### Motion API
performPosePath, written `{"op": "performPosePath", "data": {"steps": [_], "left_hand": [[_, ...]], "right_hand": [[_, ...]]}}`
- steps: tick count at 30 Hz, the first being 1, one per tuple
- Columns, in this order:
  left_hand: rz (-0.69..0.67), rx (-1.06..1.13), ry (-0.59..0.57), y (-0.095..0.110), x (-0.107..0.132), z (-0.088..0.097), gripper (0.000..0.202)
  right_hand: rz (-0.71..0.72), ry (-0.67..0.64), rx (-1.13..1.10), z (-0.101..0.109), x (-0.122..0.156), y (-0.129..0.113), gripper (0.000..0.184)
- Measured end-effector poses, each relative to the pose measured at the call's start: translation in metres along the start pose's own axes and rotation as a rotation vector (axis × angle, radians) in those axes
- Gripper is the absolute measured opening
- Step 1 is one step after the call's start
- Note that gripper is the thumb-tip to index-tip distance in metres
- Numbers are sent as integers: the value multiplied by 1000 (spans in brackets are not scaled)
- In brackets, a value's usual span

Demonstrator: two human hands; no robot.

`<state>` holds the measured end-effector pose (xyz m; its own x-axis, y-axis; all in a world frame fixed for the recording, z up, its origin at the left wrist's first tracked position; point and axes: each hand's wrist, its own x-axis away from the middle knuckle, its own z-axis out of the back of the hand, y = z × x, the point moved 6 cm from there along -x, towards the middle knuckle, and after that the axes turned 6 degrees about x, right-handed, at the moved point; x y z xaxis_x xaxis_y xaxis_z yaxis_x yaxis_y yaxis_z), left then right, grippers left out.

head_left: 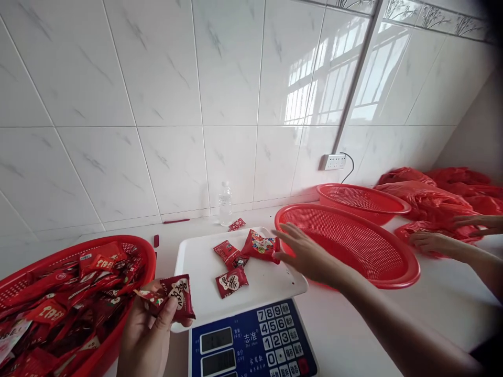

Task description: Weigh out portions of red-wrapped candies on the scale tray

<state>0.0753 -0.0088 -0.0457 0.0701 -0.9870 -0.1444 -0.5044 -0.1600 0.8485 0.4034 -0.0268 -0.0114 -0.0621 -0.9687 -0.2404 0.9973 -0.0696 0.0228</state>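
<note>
My left hand (147, 332) is closed on a dark red candy packet (176, 296), held over the front left corner of the white scale tray (196, 262). My right hand (310, 256) reaches in from the right with fingers spread, its fingertips touching the largest red packet (261, 245) on the tray. Two other red packets, one (231, 281) and the other (227, 251), lie on the tray. The blue scale panel (251, 345) with its keypad faces me.
A red basket (58, 303) full of candy packets stands at the left. Two empty red baskets, one (353, 246) and the other (361, 199), sit at the right. Another person's hands (436, 241) handle red plastic bags (432, 199). A water bottle (225, 205) stands by the tiled wall.
</note>
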Motion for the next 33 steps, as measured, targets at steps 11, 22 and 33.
{"op": "performPosePath", "data": {"steps": [11, 22, 33], "left_hand": [[-97, -21, -12, 5, -5, -1, 43], [-126, -9, -51, 3, -3, 0, 38], [-114, -22, -40, 2, -5, 4, 37]], "right_hand": [[142, 51, 27, -11, -22, -39, 36], [83, -92, 15, 7, -18, -31, 64], [580, -134, -262, -26, -35, -138, 49]]}}
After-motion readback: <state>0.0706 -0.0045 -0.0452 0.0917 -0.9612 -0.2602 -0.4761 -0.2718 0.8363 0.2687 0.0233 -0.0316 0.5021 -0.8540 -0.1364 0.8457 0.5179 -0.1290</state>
